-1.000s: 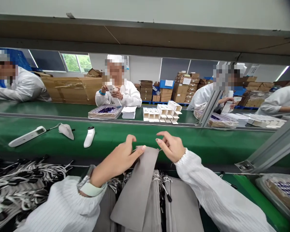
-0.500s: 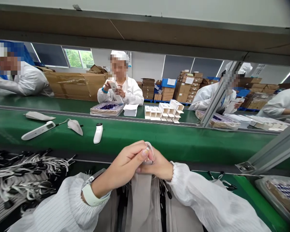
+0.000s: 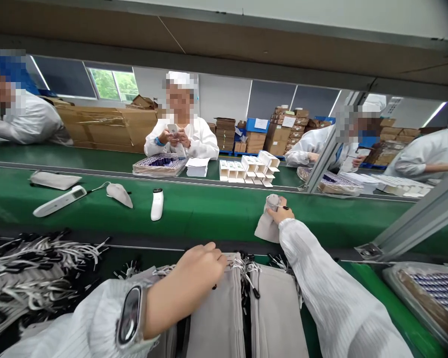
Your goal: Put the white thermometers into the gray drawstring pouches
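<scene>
A small beige drawstring pouch (image 3: 267,226) is gripped near its gathered top by my right hand (image 3: 281,213), over the green belt (image 3: 209,214). A black cord toggle sticks out beside the fingers. My left hand (image 3: 205,266) is over the top end of a stack of flat beige pouches (image 3: 218,318), its fingers curled downward; their tips and anything between them are hidden. Another pouch stack (image 3: 278,313) lies just right of it, with white cords and black toggles at its upper end.
On the belt lie a white handheld device (image 3: 157,205), a long white device (image 3: 59,201) and two pouches (image 3: 55,180). Tangled cords (image 3: 41,268) fill the left. A metal post (image 3: 414,214) slants at the right, near a wrapped tray (image 3: 425,298). Co-workers sit across.
My hands were together at the centre and have parted. The right hand moved right and forward onto the belt with the pouch; the left came down over the stack.
</scene>
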{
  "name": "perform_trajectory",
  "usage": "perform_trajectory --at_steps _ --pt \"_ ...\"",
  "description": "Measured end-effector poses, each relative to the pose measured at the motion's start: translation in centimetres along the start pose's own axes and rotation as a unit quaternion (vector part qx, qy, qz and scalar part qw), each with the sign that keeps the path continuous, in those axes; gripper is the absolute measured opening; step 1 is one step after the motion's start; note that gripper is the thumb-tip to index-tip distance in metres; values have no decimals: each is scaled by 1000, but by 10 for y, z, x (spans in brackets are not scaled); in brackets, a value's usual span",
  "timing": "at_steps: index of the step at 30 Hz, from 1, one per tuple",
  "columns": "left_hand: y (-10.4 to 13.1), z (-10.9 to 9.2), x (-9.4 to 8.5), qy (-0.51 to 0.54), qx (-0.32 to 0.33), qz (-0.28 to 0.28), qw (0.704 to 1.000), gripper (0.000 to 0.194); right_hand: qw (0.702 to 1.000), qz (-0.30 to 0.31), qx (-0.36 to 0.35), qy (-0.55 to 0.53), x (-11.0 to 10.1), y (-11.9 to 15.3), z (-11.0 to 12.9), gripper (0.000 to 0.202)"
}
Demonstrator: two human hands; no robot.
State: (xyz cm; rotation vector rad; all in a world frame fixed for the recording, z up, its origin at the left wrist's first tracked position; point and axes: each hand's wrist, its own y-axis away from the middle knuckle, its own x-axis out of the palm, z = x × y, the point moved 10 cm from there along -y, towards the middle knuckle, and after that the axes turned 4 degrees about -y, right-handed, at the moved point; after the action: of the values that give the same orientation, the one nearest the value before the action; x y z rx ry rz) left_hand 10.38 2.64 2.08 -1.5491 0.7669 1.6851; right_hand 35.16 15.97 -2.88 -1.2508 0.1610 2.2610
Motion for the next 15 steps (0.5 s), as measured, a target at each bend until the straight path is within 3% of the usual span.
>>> perform_trajectory --at_steps 3,5,6,7,8,10,11,13,15 --pt "3 7 4 -36 -68 -4 997 16 1000 8 24 16 5 5 0 57" --pt "5 9 -1 -32 -81 -25 996 20 999 17 -35 -17 -1 14 25 65" --pt "6 9 -5 -23 -69 -32 997 21 991 51 -97 -70 -2 24 48 67" --pt "6 9 -9 -9 -51 -38 998 21 967 114 -177 -141 0 41 76 65" --pt "8 10 -15 12 -32 -41 999 22 917 206 -260 -221 2 66 106 60" --pt "11 16 -29 62 -15 -47 997 24 777 401 -374 -309 3 134 153 39" --pt "12 23 -37 89 -21 -53 994 26 730 454 -414 -299 0 164 167 32" --pt "13 35 -48 143 -40 -64 987 30 697 488 -452 -267 -3 199 180 22" --pt "12 38 -51 206 -24 -50 977 33 698 493 -458 -246 -2 211 183 17"
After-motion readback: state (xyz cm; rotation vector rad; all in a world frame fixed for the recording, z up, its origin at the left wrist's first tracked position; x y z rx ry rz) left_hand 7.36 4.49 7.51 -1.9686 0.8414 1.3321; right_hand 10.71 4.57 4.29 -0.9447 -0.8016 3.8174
